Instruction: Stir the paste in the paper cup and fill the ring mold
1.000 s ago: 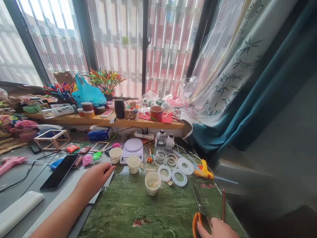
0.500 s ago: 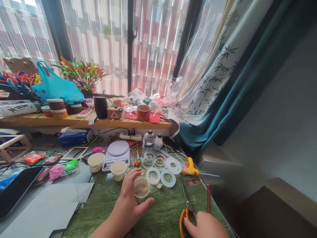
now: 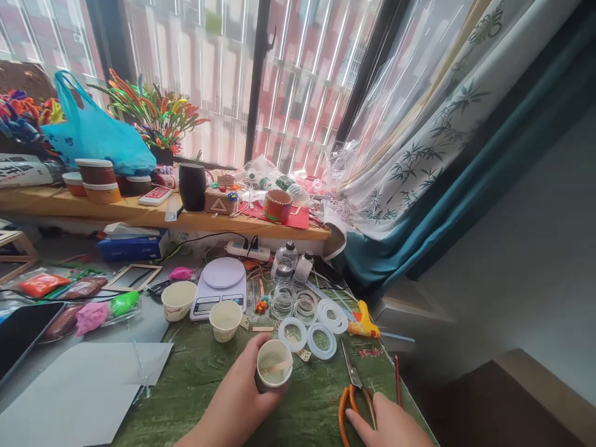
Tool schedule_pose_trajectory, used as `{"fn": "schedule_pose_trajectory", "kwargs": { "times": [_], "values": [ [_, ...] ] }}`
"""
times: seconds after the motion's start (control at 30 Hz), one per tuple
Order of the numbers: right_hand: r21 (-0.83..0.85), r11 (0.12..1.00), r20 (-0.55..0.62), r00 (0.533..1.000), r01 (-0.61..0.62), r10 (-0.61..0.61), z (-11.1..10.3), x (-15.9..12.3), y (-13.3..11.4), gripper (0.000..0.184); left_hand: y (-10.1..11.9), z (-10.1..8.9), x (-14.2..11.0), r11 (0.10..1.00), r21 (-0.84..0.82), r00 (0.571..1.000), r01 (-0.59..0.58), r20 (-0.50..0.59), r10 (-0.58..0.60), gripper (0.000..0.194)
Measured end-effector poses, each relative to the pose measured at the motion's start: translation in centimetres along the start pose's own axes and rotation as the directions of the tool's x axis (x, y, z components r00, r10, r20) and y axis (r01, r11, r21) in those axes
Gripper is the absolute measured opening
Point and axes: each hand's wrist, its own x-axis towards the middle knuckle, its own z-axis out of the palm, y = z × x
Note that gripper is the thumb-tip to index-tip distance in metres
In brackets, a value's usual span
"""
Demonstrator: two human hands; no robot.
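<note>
My left hand (image 3: 249,382) is wrapped around a small paper cup (image 3: 274,382), with a flat wooden stick (image 3: 276,367) leaning inside it over some clear contents. At the lower right, my right hand (image 3: 395,425) grips one of the orange handles of a pair of scissors (image 3: 356,377). The scissors lie on the green table top with the blades pointing away from me. Two more paper cups, a nearer one (image 3: 226,321) and a farther one (image 3: 179,300), stand to the left of the held cup. White silicone ring molds (image 3: 321,341) lie just beyond it.
Behind the cups sits a white kitchen scale (image 3: 218,304). Two clear bottles (image 3: 284,264) stand near a power strip (image 3: 246,251). A yellow glue gun (image 3: 364,320) and a red pencil (image 3: 398,380) lie by the right edge. White paper (image 3: 79,397) covers the left.
My left hand has closed around the paper cup, where before it was open beside it. The right hand stays at the scissors. The view has shifted slightly.
</note>
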Motion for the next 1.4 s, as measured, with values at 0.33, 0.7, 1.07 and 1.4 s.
{"fn": "schedule_pose_trajectory", "kwargs": {
  "times": [0.33,0.7,1.07,1.4],
  "values": [
    [0.176,0.795,-0.552,0.727,0.581,-0.409,2.8,-0.9,-4.1,0.042,-0.2,0.9,-0.5,0.991,-0.02,0.991,-0.13,-0.014,0.13,0.061],
    [0.372,0.737,-0.393,0.815,0.564,-0.425,-1.3,-1.5,-10.7,0.023,-1.9,0.8,0.0,0.949,0.144,0.957,-0.28,-0.033,0.287,0.064],
    [0.254,0.726,-0.403,0.753,0.639,-0.521,-4.3,-1.7,-14.0,0.028,-3.2,0.4,1.3,0.971,0.153,0.976,-0.185,-0.086,0.199,0.059],
    [0.338,0.705,-0.351,0.778,0.624,-0.521,-5.0,-0.8,-12.8,0.025,-3.5,0.6,1.5,0.954,0.149,0.958,-0.258,-0.088,0.273,0.056]
  ]
}}
